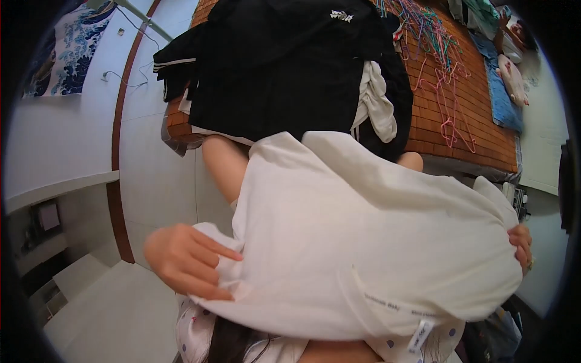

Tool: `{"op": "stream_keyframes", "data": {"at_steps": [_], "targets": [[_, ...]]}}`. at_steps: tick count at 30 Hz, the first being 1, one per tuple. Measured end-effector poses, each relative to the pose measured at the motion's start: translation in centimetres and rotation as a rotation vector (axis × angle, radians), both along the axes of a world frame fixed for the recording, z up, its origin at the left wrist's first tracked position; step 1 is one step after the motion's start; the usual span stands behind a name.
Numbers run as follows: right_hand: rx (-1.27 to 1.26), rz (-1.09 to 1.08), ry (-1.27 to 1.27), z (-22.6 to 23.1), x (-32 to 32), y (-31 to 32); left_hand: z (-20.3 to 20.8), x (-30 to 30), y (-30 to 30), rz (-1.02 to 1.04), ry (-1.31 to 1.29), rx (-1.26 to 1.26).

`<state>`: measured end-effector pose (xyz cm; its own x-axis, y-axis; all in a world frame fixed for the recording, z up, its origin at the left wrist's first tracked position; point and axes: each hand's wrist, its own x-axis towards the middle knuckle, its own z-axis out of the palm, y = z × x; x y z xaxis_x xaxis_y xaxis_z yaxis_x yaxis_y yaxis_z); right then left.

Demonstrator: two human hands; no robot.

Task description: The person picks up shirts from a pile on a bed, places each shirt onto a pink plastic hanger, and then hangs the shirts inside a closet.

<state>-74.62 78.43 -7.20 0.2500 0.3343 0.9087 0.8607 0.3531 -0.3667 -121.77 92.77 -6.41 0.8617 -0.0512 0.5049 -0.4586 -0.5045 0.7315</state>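
A white shirt [357, 224] is spread out between my two hands, above my lap. My left hand [187, 260] grips its left edge, the cloth bunched under the fingers. On the right, my right hand [520, 245] is closed round the other edge; only some of its fingers show, the rest lie behind the cloth. A small white label [420, 336] hangs near the shirt's lower edge, close to my body. Past the shirt, black garments [278, 66] lie spread in a pile, with a crumpled white cloth [376, 103] at their right side.
The pile lies on a bed with a brown slatted mat [484, 109]. A tangle of coloured hangers [445, 78] lies at its right. Farther off are a blue cloth [505, 100], a pink plush toy [513, 78] and a person [511, 39]. At left, a wave-patterned cloth [72, 51] hangs by the wall.
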Motion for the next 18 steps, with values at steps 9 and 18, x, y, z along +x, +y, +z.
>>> {"op": "stream_keyframes", "data": {"at_steps": [9, 18], "targets": [[-0.105, -0.041, -0.442, 5.2, -0.3, -4.4, 0.1, -0.1, -0.1, 0.102, -0.023, 0.018], [-0.128, 0.038, -0.672, 7.0, -0.4, -4.5, 0.6, -1.8, -0.1, 0.049, -0.149, 0.051]]}}
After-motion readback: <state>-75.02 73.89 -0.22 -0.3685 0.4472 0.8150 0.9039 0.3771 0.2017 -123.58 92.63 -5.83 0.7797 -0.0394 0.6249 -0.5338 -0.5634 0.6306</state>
